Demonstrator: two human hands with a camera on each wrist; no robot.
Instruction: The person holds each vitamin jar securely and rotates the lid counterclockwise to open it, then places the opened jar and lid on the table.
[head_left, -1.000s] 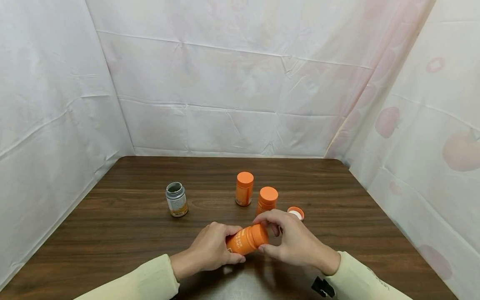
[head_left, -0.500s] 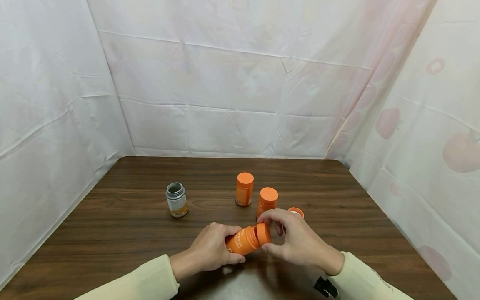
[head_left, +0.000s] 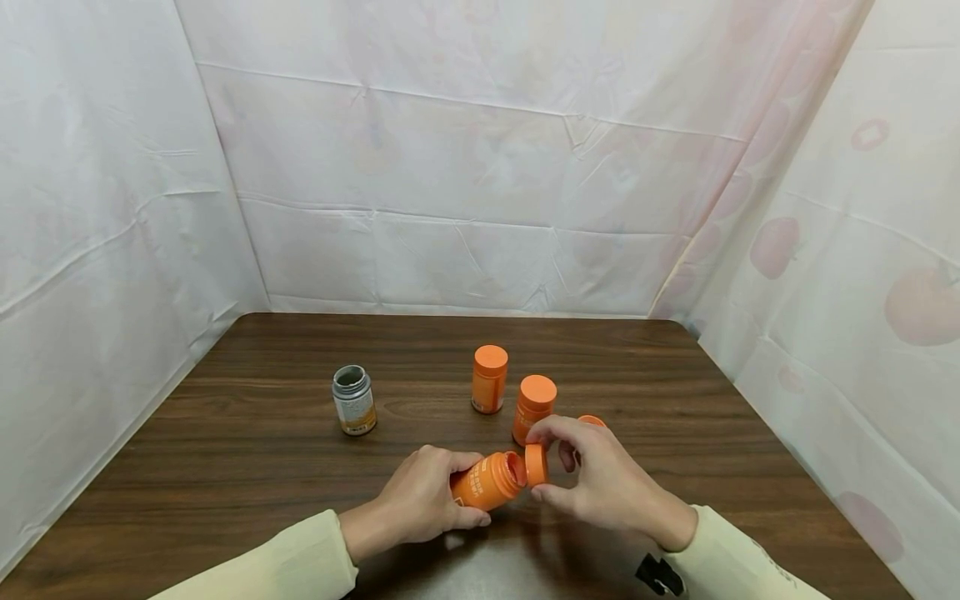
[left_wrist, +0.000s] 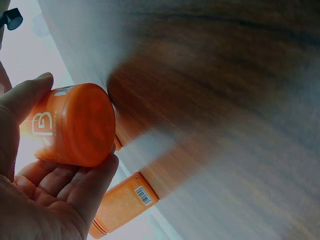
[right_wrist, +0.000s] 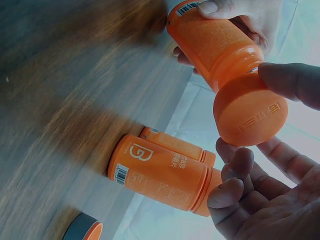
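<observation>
Your left hand (head_left: 427,492) was wrapped around an orange bottle (head_left: 480,485). Your thumb was on one side and your fingers were on the other, spread just as wide as the bottle was fat. The bottle was tipped over in front of you, with its mouth facing your right hand (head_left: 603,479).

Your right hand was pinching the orange cap (head_left: 536,465) by its edge. Your thumb was on one side of the cap and a fingertip was on the other, so they were only as far apart as the cap was wide. Your other fingers were bent near it. The cap was off and just beside the bottle's mouth, but I could not tell if the two touched.

Past your right hand, a second orange bottle (head_left: 533,410) stood up on the brown surface (head_left: 247,417) with its top on. A third orange bottle (head_left: 489,385) stood behind it, a bit to the left. A small round orange piece (head_left: 592,420) peeked out behind your right hand. Over to the left, a gray jar (head_left: 354,407) stood where you could see into it.
</observation>
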